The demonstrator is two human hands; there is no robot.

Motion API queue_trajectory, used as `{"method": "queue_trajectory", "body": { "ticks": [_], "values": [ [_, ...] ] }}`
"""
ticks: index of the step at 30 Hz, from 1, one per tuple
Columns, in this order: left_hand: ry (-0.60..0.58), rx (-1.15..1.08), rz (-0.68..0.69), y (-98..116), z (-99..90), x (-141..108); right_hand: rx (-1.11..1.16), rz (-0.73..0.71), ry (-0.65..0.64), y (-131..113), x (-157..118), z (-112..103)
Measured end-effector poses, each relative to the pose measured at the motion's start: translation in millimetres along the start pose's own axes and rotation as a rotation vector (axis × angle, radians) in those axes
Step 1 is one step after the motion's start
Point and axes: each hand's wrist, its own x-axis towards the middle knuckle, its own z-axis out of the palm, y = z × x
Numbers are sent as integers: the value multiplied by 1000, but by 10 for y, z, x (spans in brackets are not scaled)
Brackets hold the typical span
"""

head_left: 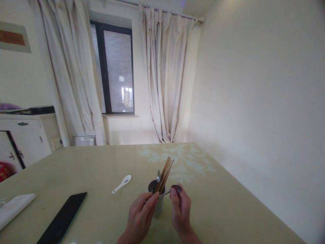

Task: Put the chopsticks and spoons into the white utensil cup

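Note:
A metal spoon (pixel 166 193) is held between my two hands, in front of a cup. My left hand (pixel 141 215) pinches its handle end, and my right hand (pixel 180 208) grips it by the bowl, thumb on the bowl. Just behind my fingers stands the cup (pixel 159 206), its lower part partly covered by my left hand. Several brown chopsticks (pixel 166 173) lean to the right out of the cup. Another metal spoon (pixel 158 175) sticks up beside them. To the left, a white soup spoon (pixel 122 184) with a small blue mark lies on the table.
The pale green table (pixel 101 169) has a leaf pattern at its far right. A black flat slab (pixel 63 218) and a folded white cloth or tissue (pixel 16 207) lie at the left. The wall (pixel 266 118) runs along the right edge; a white cabinet (pixel 27 135) stands back left.

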Motion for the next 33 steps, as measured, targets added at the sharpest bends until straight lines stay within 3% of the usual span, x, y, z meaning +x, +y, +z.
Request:
{"method": "queue_trajectory", "body": {
  "ticks": [3, 5, 7, 9, 14, 19, 24, 27, 30, 33],
  "values": [
    [89, 42, -97, -27, 7, -20, 122, 126, 248, -9, 166, -64],
    [57, 0, -172, -45, 4, -2, 169, 172, 391, 16, 290, -138],
    [-16, -82, -232, -65, 13, 20, 167, 195, 445, 50, 377, -203],
    [-82, -162, -293, -81, 40, 31, 124, 204, 404, 76, 406, -235],
    [-241, -313, -413, -87, 129, 26, 2, 178, 104, 63, 315, -154],
    [-251, -358, -424, -78, 192, 24, -30, 200, -139, 55, 247, -44],
    [-274, -395, -462, -83, 203, -21, -12, 202, -147, 187, 211, -12],
    [-196, -396, -450, -177, 123, 21, -17, 194, -158, 276, 157, 14],
    [-55, -153, -532, -377, -46, 127, -42, 194, -196, 313, 102, 38],
    [-102, 387, -586, -597, -256, 191, -44, 201, -217, 314, 74, 52]
  ]
}}
